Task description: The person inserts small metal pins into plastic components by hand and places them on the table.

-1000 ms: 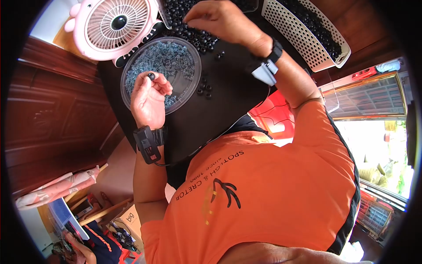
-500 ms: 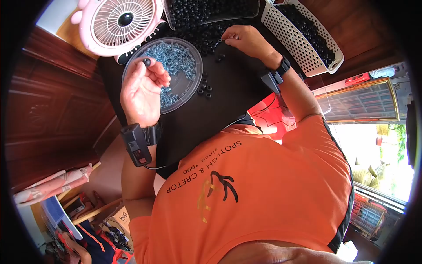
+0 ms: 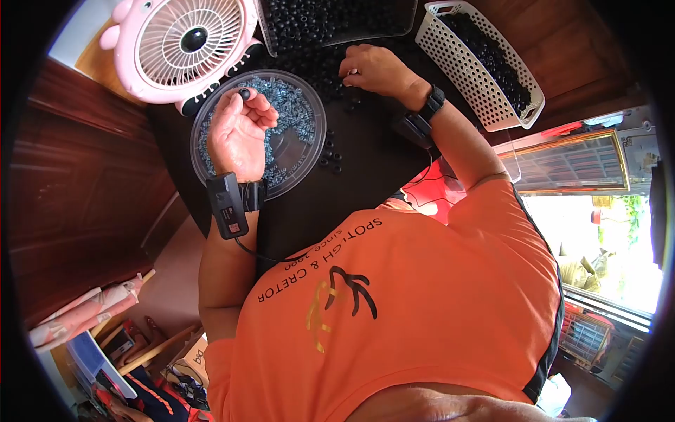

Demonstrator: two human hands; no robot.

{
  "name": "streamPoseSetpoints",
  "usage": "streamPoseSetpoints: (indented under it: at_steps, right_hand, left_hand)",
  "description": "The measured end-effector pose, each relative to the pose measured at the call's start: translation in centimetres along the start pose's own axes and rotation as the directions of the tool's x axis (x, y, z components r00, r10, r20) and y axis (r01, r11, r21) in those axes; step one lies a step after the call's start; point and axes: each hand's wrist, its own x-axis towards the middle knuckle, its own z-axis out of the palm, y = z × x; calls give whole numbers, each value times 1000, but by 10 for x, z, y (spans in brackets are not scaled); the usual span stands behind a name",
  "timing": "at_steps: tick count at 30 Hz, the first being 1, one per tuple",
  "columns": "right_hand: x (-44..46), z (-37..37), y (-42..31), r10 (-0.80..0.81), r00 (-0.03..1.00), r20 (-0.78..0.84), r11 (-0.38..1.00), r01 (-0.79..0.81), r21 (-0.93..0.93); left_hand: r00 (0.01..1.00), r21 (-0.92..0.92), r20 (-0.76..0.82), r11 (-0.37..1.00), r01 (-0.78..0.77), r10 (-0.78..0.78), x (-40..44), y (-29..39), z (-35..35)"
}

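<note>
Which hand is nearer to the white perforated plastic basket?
Right. The right hand is left of the basket, not touching it, at the loose small black pieces; the left hand is farther left, above the clear round plastic tray.

A pink fan [image 3: 193,40] and dark wooden panelling [image 3: 77,183] amid household clutter

The fan, its grille pale around a black hub, stands at the upper left near the panelling; below, at lower left, lie a pink-and-white cloth [image 3: 88,313], a blue-and-white bin [image 3: 95,359], a dark blue cloth [image 3: 151,394] striped orange and a cardboard box [image 3: 195,359] with lettering; on the right, a gold-framed panel [image 3: 576,167] is above a glaringly bright opening [image 3: 626,239], with a cage-like rack [image 3: 587,337] and a crumpled white bag [image 3: 555,394] lower down
</note>
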Motion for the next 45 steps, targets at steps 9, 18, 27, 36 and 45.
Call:
streamPoseSetpoints:
  at_steps: [9, 18, 27, 36, 45]
  right_hand:
    - [9, -10, -12, 203, 979, 15, 903, -193, 385]
    - [46, -30, -82, 54, 998, 36, 367, -54, 929]
    - [48, 4, -97, 12, 1000, -28, -60, 29, 998]
    - [45, 7, -93, -13, 993, -116, 82, 116, 990]
    - [43, 4, -93, -1, 995, -104, 98, 104, 990]
  left_hand:
    - [1000, 23, -24, 1000, -5, 6, -3, -5, 5]
    - [1000, 36, 6, 999, 12, -13, -4, -11, 9]
    - [1000, 129, 14, 991, 16, -18, -2, -11, 5]
    - [999, 222, -46, 974, 32, -23, -2, -12, 12]
    - [998, 293, -63, 956, 24, -6, -4, -12, 19]
